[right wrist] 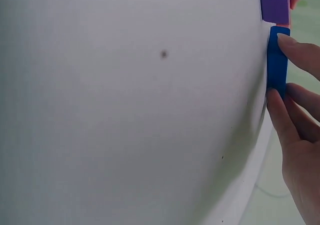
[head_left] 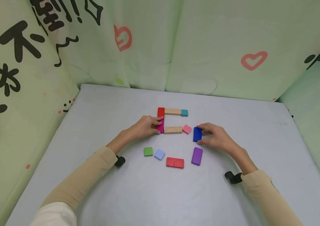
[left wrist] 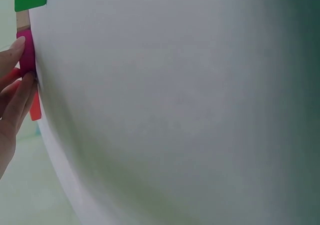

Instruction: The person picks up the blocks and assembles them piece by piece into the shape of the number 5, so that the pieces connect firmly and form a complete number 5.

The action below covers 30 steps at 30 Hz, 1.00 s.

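– Just beyond the purple rectangular wooden block [head_left: 197,156], how should the dark-blue rectangular wooden block [head_left: 197,134] be handled?
– I'd keep it low and level to the counter [head_left: 114,194], without nudging the small pink wooden block [head_left: 186,129]
– And the grip?
– The right hand [head_left: 216,135] pinches the dark-blue block end to end, opened just its length; slightly farther, the left hand [head_left: 144,125] likewise pinches the magenta rectangular wooden block [head_left: 161,127]

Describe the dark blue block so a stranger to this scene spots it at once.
On the pale table, find the person's right hand. It grips the dark blue rectangular block, just beyond the purple block in the head view. That purple neighbour and the smaller pink block to the left lie unheld; this one is held and deep blue.
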{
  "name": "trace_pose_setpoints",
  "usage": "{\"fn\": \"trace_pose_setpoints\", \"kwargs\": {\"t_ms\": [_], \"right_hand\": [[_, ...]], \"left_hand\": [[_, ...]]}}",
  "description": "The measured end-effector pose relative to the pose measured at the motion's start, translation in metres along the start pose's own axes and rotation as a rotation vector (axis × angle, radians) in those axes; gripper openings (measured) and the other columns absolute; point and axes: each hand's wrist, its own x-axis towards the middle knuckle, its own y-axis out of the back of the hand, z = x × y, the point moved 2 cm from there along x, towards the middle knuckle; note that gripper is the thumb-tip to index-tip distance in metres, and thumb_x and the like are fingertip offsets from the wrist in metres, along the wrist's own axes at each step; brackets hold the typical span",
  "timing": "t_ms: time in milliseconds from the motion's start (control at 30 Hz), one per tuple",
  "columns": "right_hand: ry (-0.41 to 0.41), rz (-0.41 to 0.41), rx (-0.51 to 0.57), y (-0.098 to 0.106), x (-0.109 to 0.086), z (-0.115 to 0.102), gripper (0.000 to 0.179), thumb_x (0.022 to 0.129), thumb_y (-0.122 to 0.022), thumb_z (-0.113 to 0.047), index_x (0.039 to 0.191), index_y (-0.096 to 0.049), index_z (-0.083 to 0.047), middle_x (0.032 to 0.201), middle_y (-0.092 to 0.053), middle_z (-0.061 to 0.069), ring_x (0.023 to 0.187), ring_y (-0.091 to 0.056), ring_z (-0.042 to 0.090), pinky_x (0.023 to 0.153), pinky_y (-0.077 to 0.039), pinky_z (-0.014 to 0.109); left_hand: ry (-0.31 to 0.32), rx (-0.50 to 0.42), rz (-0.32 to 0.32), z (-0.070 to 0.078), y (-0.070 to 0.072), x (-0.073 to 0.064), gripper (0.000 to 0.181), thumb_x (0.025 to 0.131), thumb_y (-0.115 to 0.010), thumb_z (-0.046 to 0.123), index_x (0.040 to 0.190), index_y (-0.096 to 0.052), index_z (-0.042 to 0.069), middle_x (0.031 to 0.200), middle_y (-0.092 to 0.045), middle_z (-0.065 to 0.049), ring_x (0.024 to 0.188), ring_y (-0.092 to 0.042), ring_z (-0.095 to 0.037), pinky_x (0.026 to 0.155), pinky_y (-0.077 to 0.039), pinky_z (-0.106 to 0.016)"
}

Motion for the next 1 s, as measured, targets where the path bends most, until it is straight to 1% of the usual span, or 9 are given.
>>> {"fn": "trace_pose_setpoints", "kwargs": {"t_ms": [200, 333, 600, 767, 1000], "right_hand": [[0.047, 0.005, -0.005, -0.005, -0.005, -0.004, 0.063, 0.086, -0.083, -0.013, 0.141, -0.057, 0.005, 0.141, -0.057, 0.026, 0.115, -0.067, 0.041, 0.098, -0.056, 0.052], [0.074, 0.010, -0.010, -0.008, -0.009, -0.006, 0.060, 0.086, -0.082, -0.009, 0.139, -0.058, 0.006, 0.139, -0.059, 0.026, 0.113, -0.068, 0.041, 0.096, -0.057, 0.052], [0.092, -0.022, 0.029, -0.014, -0.015, -0.012, 0.059, 0.087, -0.082, -0.008, 0.140, -0.059, 0.004, 0.139, -0.059, 0.025, 0.113, -0.068, 0.039, 0.094, -0.058, 0.049], [0.091, -0.041, 0.044, -0.017, -0.016, -0.016, 0.058, 0.087, -0.081, -0.007, 0.140, -0.059, 0.004, 0.139, -0.059, 0.024, 0.114, -0.068, 0.038, 0.094, -0.059, 0.047], [0.091, -0.045, 0.070, -0.019, -0.014, -0.019, 0.059, 0.087, -0.081, -0.008, 0.140, -0.058, 0.005, 0.140, -0.057, 0.025, 0.115, -0.068, 0.039, 0.093, -0.059, 0.046]], "left_hand": [[-0.001, -0.011, -0.002, 0.000, -0.001, 0.000, 0.053, 0.091, -0.079, 0.015, 0.139, -0.061, 0.003, 0.154, -0.052, -0.011, 0.146, -0.045, -0.034, 0.110, -0.049, -0.036], [-0.007, -0.012, -0.002, 0.000, -0.001, 0.000, 0.053, 0.091, -0.079, 0.015, 0.139, -0.061, 0.002, 0.154, -0.052, -0.011, 0.146, -0.046, -0.034, 0.110, -0.049, -0.036], [0.009, -0.021, -0.003, 0.000, 0.001, -0.001, 0.051, 0.092, -0.079, 0.014, 0.139, -0.061, 0.002, 0.155, -0.051, -0.011, 0.147, -0.044, -0.033, 0.112, -0.047, -0.037], [0.004, -0.023, -0.001, 0.001, 0.001, -0.001, 0.051, 0.092, -0.079, 0.013, 0.138, -0.062, 0.001, 0.154, -0.051, -0.012, 0.147, -0.045, -0.033, 0.114, -0.045, -0.038], [-0.004, -0.020, 0.001, 0.001, 0.001, -0.001, 0.051, 0.091, -0.079, 0.013, 0.138, -0.062, 0.001, 0.154, -0.051, -0.012, 0.146, -0.045, -0.033, 0.114, -0.045, -0.038]]}}
